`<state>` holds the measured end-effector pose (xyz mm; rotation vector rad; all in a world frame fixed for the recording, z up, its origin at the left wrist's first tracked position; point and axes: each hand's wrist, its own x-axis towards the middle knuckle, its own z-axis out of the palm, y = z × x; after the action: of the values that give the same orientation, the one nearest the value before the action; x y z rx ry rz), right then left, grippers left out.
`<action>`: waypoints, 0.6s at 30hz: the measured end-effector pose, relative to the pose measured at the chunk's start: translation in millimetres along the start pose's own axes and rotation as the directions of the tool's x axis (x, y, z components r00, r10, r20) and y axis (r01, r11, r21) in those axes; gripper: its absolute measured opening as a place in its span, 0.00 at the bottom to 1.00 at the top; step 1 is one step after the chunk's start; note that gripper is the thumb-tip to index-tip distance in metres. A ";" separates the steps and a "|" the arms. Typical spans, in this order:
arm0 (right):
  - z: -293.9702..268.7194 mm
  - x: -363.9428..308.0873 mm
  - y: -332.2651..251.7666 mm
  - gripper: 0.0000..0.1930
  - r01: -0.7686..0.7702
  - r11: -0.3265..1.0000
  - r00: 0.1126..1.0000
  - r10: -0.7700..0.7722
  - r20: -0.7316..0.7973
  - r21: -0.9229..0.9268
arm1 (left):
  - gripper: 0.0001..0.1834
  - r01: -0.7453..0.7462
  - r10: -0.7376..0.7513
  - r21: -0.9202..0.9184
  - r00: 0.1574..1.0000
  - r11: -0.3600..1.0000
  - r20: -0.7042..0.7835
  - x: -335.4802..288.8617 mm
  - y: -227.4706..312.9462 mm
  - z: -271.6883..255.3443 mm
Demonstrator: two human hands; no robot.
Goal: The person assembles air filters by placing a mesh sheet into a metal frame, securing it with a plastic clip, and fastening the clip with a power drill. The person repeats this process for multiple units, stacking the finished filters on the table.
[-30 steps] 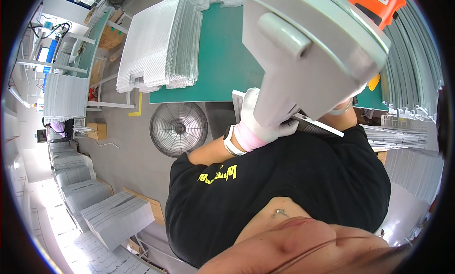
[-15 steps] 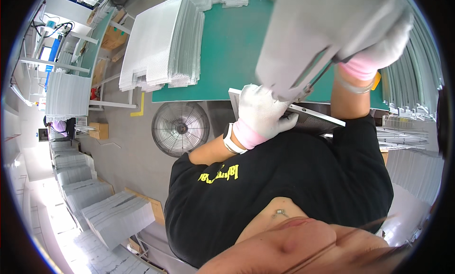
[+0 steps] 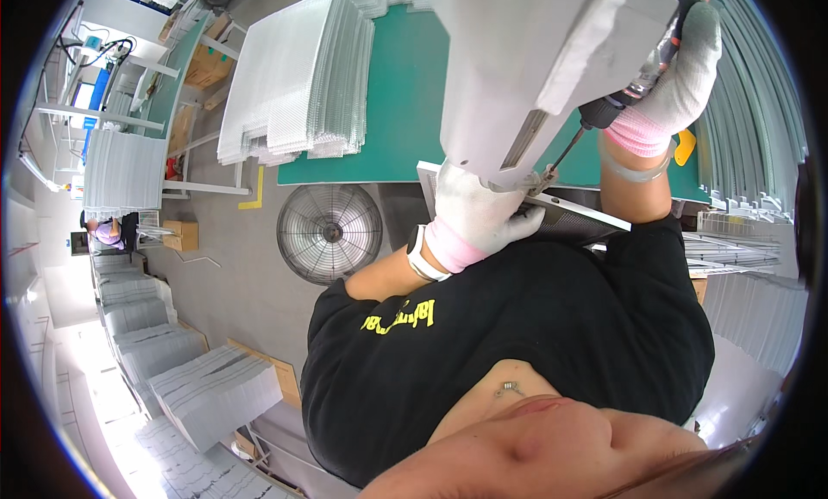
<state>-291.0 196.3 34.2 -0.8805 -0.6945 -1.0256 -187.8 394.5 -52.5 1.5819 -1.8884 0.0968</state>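
Observation:
My right hand (image 3: pixel 689 83), in a white glove with a pink cuff, is closed round a powered screwdriver (image 3: pixel 604 111). Its thin bit slants down toward the edge of a white-framed dark mesh panel (image 3: pixel 573 220) at the table's near edge. My left hand (image 3: pixel 476 207), gloved alike, grips that panel, thumb toward me; its fingertips are partly hidden. A large light grey housing (image 3: pixel 517 76) with a slot looms close in front and covers part of the work. Small metal pieces (image 3: pixel 543 180) show at its lower end, by the bit; their kind is unclear.
A stack of clear-looking mesh sheets (image 3: pixel 297 76) lies on the green table (image 3: pixel 405 76) to the left. A floor fan (image 3: pixel 330 233) stands below its edge. Stacked panels (image 3: pixel 755 119) line the right side; more stacks (image 3: pixel 211 387) fill the lower left. A person (image 3: pixel 108 232) is far left.
The grey housing has shifted left and is no longer blurred, uncovering the screwdriver in my right hand. My right hand moved slightly left; my left hand stays on the panel.

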 end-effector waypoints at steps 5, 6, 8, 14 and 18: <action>6.6 -43.5 -3.2 0.21 -0.132 0.979 0.893 0.050 -0.447 -0.154 | 0.19 0.004 -0.006 -0.045 0.999 0.999 -0.042 -4.2 -0.1 9.6; 5.0 -58.6 1.6 0.20 -0.147 0.982 0.854 0.064 -0.516 -0.122 | 0.19 -0.004 0.001 -0.050 0.999 0.999 -0.050 -5.6 -0.7 11.4; -2.4 -78.9 12.5 0.20 -0.163 0.983 0.802 0.078 -0.592 -0.090 | 0.20 -0.017 0.015 -0.047 0.999 0.999 -0.051 -2.3 3.9 7.9; -22.1 -78.9 10.1 0.23 -0.113 0.981 0.807 0.000 -0.591 -0.155 | 0.21 -0.009 0.007 -0.125 1.000 0.992 -0.018 -6.0 2.0 12.9; -30.0 -78.4 11.1 0.25 -0.119 0.985 0.828 0.030 -0.560 -0.123 | 0.22 -0.002 0.001 -0.072 1.000 0.997 -0.015 -2.3 0.3 11.5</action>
<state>-307.1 206.1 -48.3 -0.6781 -0.0830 -1.2032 -193.0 391.4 -62.5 1.5274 -1.8607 0.0410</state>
